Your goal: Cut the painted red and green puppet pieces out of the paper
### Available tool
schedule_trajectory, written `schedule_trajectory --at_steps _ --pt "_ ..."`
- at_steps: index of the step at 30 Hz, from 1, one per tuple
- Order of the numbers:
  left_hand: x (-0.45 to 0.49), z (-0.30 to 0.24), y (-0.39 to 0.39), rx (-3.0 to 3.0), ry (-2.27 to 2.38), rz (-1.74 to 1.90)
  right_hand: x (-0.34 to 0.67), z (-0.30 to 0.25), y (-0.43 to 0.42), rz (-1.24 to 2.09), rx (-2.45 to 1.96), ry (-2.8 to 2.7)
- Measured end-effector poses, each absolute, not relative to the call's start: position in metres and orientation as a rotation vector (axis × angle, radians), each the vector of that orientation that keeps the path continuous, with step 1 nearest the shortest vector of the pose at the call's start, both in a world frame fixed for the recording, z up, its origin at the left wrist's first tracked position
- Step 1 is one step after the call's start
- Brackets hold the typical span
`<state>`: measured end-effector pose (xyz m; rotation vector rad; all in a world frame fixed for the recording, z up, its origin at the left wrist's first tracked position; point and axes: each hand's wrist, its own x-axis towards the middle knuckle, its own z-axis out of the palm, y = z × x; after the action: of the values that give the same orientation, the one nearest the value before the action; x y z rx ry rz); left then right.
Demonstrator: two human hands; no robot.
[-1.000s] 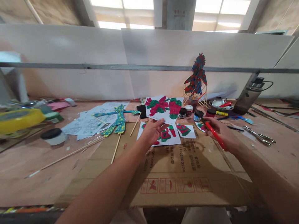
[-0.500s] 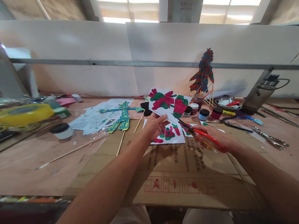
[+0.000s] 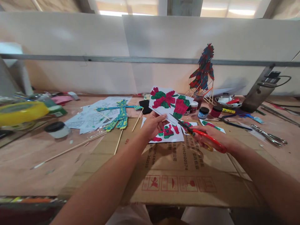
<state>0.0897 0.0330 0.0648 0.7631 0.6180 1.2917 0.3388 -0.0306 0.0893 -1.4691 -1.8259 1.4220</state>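
My left hand [image 3: 157, 122] is closed on the lower edge of a white sheet of paper [image 3: 153, 103] painted with red and green shapes, held up above the table. In my right hand [image 3: 211, 137] is a pair of scissors [image 3: 208, 139] with red handles and dark blades. The blades reach the paper's lower edge, just right of my left fingers. Under the held sheet, a second painted sheet [image 3: 177, 137] lies on flattened cardboard [image 3: 164, 168]. Smaller painted paper pieces [image 3: 212, 125] rest beside it, partly behind my right hand.
A blue-and-yellow paper puppet [image 3: 122, 115] on sticks lies over line drawings [image 3: 82, 120] at left. Paint jars [image 3: 203, 112], pliers [image 3: 234, 122] and silver scissors [image 3: 269, 136] lie right. A red-and-blue puppet [image 3: 203, 68] stands behind. Yellow tape [image 3: 23, 112] sits far left.
The view has tilted down slightly and shifted a little. The scissor blades look more open at the paper's edge. Both hands keep their hold.
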Motion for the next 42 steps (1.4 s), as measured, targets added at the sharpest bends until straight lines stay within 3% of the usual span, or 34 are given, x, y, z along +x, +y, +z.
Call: schedule_trajectory --at_steps 26,42 --pt "0.094 0.062 0.03 0.794 0.587 1.331 0.325 0.076 -0.041 1.335 -1.517 -1.715" --pt "0.095 0.061 0.03 0.777 0.542 1.355 0.314 0.08 -0.049 1.518 -1.49 -1.457"
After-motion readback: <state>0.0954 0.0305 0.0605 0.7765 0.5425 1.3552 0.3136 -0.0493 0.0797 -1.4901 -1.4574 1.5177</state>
